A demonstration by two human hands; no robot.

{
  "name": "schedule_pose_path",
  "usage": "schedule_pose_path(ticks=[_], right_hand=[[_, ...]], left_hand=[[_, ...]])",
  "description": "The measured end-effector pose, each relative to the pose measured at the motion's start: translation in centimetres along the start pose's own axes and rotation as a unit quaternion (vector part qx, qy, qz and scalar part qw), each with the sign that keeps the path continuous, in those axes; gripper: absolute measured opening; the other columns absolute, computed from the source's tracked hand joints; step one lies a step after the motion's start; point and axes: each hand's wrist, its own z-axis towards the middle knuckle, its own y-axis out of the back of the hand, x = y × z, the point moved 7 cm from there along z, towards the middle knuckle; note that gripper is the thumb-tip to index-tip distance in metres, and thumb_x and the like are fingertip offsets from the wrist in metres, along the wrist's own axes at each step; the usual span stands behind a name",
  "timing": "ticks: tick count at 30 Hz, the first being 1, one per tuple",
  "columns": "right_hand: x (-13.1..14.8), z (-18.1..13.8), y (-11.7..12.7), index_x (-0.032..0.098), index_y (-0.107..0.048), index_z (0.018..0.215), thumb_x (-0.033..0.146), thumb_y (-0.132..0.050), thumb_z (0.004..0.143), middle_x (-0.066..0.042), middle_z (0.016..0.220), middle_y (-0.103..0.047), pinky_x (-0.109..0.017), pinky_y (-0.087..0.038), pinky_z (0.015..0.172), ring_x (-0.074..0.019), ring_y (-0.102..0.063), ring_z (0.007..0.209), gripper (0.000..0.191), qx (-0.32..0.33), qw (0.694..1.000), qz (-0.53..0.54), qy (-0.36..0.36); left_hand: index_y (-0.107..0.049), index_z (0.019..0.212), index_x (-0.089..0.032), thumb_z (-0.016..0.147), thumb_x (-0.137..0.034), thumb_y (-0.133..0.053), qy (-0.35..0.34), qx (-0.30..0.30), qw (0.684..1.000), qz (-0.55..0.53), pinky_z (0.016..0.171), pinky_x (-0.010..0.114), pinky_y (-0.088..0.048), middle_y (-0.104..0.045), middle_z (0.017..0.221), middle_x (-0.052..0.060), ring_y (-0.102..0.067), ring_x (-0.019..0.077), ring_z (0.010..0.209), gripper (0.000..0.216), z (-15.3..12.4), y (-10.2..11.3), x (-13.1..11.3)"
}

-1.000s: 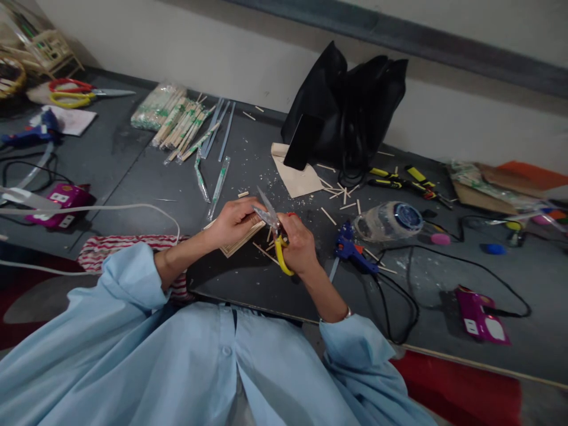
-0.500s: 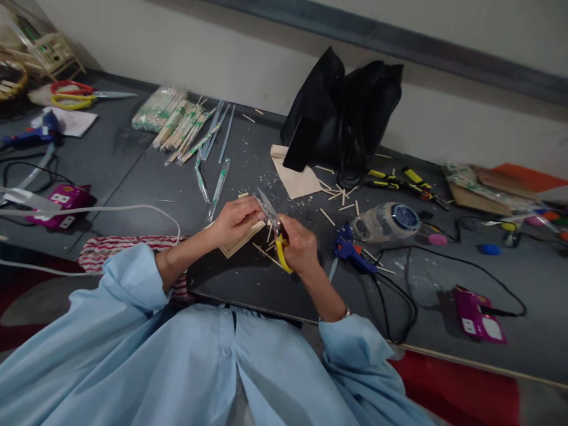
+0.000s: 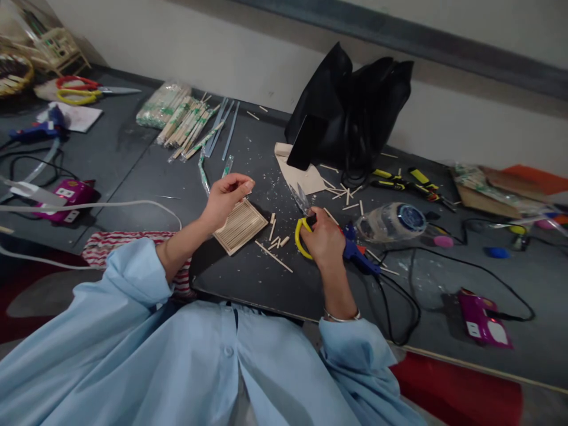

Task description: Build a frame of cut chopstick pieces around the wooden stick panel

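My left hand (image 3: pixel 227 200) is pinched closed above a small square panel of thin wooden sticks (image 3: pixel 242 229); whatever lies between its fingertips is too small to make out. In my right hand (image 3: pixel 327 238) are yellow-handled scissors (image 3: pixel 304 239), low over the table, with the blades pointing away from me. Just right of that hand lies a blue glue gun (image 3: pixel 361 259), partly covered by it. Short cut stick pieces (image 3: pixel 278 241) are scattered between the panel and the scissors.
Wrapped chopsticks (image 3: pixel 184 121) lie at the back left. A black bag (image 3: pixel 350 112) with a phone (image 3: pixel 307 142) against it stands at the back. A clear plastic jar (image 3: pixel 386 222), yellow-black pliers (image 3: pixel 410 180) and a purple power box (image 3: pixel 483 319) with a trailing cable are on the right.
My hands have moved apart. The scissors have gone right in my right hand, down beside the glue gun. My left hand has lifted slightly, uncovering more of the stick panel.
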Motion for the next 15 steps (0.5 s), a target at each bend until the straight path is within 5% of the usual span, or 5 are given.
schedule_pose_path(ticks=[6,12,15], right_hand=[[-0.2,-0.2,-0.3,0.02,-0.063,0.127,0.03,-0.064,0.083,-0.014,0.101,-0.071,-0.037,-0.047,0.079,-0.0299,-0.064,0.095,0.045,0.061,0.997,-0.053,-0.005],[1.8,-0.7,3.2,0.018,-0.073,0.108,0.032,-0.058,0.089,-0.016,0.1,-0.07,-0.041,-0.046,0.08,-0.0302,-0.061,0.093,0.027,-0.071,0.995,-0.026,0.058],[4.4,-1.0,2.3,0.022,-0.074,0.097,0.025,-0.055,0.093,-0.008,0.094,-0.072,-0.036,-0.047,0.084,-0.0237,-0.063,0.091,0.02,0.022,0.981,0.085,0.17]], left_hand=[[-0.068,0.08,-0.02,0.082,-0.029,-0.072,0.016,-0.034,0.999,-0.023,0.052,0.019,-0.042,-0.057,0.071,-0.002,-0.046,0.0069,0.059,0.01,0.5,0.6,0.5],[-0.064,0.078,-0.02,0.086,-0.021,-0.068,0.007,-0.074,0.997,-0.019,0.048,0.019,-0.039,-0.053,0.065,-0.004,-0.045,0.0058,0.052,0.009,1.4,1.6,0.5],[-0.062,0.077,-0.02,0.087,-0.019,-0.067,0.005,-0.061,0.998,-0.029,0.047,0.02,-0.038,-0.052,0.062,-0.005,-0.045,0.005,0.047,0.011,1.4,1.3,0.6]])
